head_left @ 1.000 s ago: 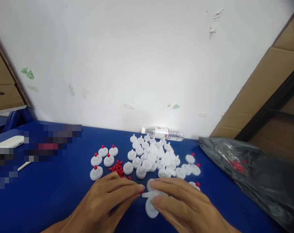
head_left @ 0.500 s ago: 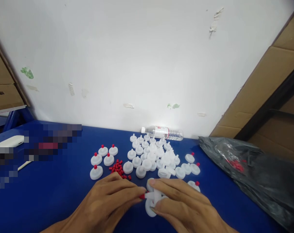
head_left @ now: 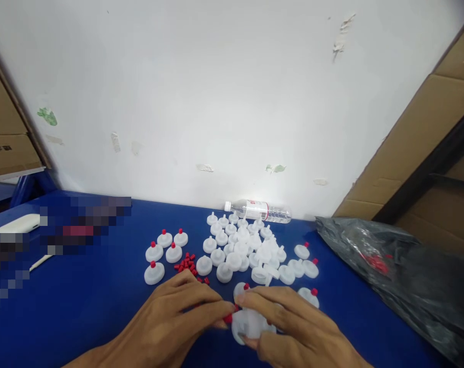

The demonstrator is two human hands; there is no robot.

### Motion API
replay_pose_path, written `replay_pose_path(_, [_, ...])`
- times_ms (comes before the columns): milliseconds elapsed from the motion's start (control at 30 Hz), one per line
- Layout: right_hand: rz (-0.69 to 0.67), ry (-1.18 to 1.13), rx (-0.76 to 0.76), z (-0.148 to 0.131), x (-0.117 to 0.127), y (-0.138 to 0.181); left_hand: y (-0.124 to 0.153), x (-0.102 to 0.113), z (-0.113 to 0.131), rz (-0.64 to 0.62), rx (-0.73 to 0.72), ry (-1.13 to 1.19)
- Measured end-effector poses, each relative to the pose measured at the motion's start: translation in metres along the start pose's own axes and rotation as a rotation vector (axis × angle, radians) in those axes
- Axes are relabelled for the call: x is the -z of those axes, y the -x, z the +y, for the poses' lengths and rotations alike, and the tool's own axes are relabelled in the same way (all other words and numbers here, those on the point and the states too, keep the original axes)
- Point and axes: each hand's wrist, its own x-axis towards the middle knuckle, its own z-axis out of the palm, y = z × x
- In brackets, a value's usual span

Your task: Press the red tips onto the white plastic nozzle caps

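Left hand (head_left: 174,319) pinches red tip (head_left: 228,319) — right hand (head_left: 293,329) grips white, round cap (head_left: 249,325).

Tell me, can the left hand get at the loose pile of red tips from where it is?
Probably yes. The pile of red tips lies just beyond the left hand with nothing between. But that hand is pinching a red tip against the white cap in the right hand.

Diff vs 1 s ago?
The left hand pushed its red plug right, up against the white cap in the right hand, whose fingers curled closer over the cap. Nothing was let go. The loose caps, plug pile, bottle and black bag stayed put.
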Motion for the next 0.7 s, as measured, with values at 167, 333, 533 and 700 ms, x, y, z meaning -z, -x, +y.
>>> replay_pose_path(167, [0.184,0.146,-0.113,0.017,0.003,0.005,-0.006,0.006,-0.001,-0.013,0.047,-0.239])
replay_pose_path(333, [0.4,0.327,-0.469,0.056,0.022,0.019,-0.003,0.009,-0.008,-0.116,0.074,-0.331])
replay_pose_path(533, [0.203,0.242,-0.672,0.091,0.018,0.035,-0.007,0.009,-0.005,-0.099,0.032,-0.423])
replay_pose_path(700, [-0.004,0.143,-0.722,0.098,0.006,0.044,0.005,0.0,-0.008,-0.17,0.019,-0.433])
